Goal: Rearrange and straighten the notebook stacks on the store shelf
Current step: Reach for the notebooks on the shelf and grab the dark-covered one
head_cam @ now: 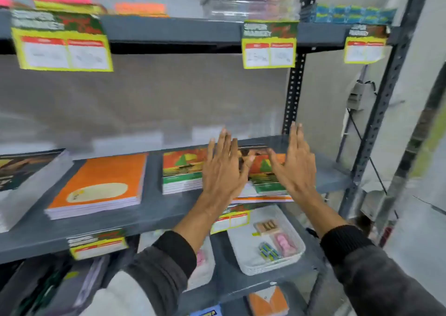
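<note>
On the grey middle shelf lie several notebook stacks. An orange stack sits left of centre. A stack with orange-and-green covers lies beside it. At the right, another orange-and-green stack lies skewed, its lower books jutting past the shelf front. My left hand hovers open at this stack's left side, fingers spread. My right hand is open at its right side, palm facing inward. Neither hand grips anything. A dark-covered stack is at the far left.
The upper shelf carries bright sticky pads, clear cases and hanging yellow price tags. Below, a white tray holds small erasers and clips. A perforated steel upright stands behind my right hand. A grey wall is at the right.
</note>
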The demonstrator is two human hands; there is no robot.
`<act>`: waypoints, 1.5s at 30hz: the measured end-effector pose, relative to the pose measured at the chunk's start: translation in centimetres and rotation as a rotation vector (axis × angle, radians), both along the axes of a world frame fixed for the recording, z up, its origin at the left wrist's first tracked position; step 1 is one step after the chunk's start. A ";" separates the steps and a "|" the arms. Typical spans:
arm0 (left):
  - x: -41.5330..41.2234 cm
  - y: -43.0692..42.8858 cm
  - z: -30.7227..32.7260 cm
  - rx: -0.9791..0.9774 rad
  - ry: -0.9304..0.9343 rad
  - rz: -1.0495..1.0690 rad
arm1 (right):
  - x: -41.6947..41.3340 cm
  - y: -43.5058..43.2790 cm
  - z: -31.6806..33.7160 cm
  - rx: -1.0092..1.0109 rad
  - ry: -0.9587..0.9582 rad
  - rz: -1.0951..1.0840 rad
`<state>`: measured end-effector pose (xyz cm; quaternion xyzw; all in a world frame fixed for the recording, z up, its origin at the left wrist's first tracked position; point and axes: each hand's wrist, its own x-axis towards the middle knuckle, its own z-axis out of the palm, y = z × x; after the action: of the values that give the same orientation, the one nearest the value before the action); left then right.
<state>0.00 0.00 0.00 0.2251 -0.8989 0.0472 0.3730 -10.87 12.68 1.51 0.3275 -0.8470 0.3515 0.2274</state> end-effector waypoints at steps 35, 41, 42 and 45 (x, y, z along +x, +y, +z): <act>7.5 -11.9 -2.8 0.510 0.248 0.197 | 5.2 -15.1 -2.0 0.203 -0.492 0.513; 5.8 -9.4 -0.6 0.277 0.107 0.263 | 2.6 -12.8 -0.1 0.248 -0.455 0.409; 4.9 -8.6 -0.2 0.269 0.121 0.206 | 1.6 -11.8 0.3 0.217 -0.430 0.358; 1.8 -5.1 0.8 0.297 0.067 0.050 | -2.5 -7.5 0.6 0.175 -0.363 0.173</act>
<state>1.81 -5.15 0.76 0.3014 -0.8771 -0.0846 0.3641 -13.35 5.15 2.11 0.3487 -0.8703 0.3478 0.0107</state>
